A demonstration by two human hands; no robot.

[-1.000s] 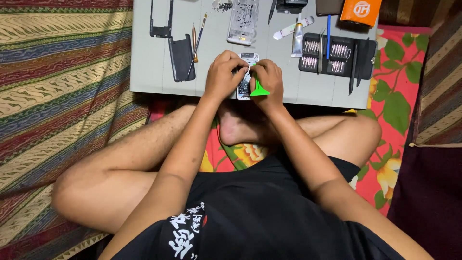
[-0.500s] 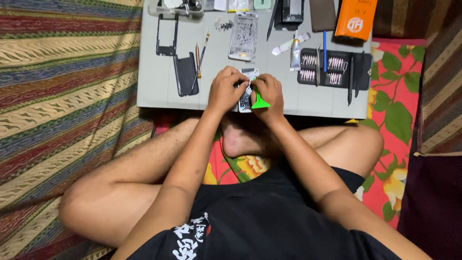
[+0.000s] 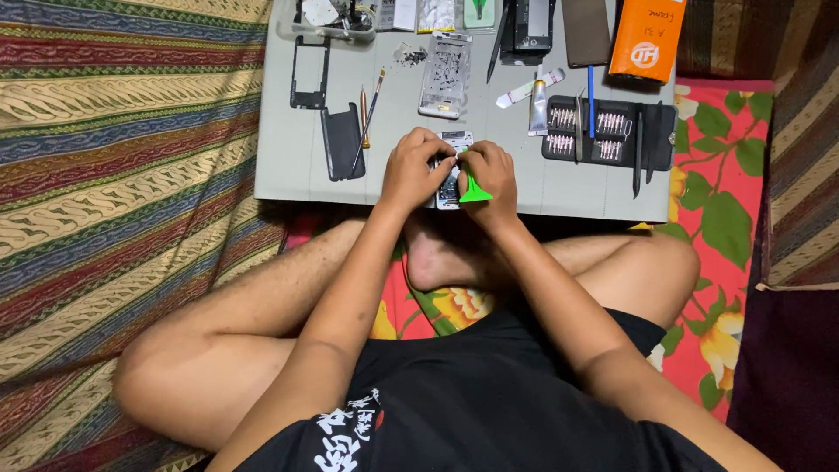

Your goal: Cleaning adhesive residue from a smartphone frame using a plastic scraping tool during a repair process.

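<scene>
Head view: phone (image 3: 448, 179) at table (image 3: 288, 166) near edge, middle. Left hand (image 3: 412, 170) curled round phone side, pinning it flat. Right hand (image 3: 489, 173) pinches green pry tool (image 3: 474, 189) against phone edge. Bit set (image 3: 585, 131) near right, within reach.

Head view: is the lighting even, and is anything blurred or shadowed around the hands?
Head view: light falls evenly on the grey work board, no glare; left hand, right hand, the small opened phone and the green triangular plastic pry tool are sharp; dark shadow lies under the board's near edge; the right corner is dim.
</scene>
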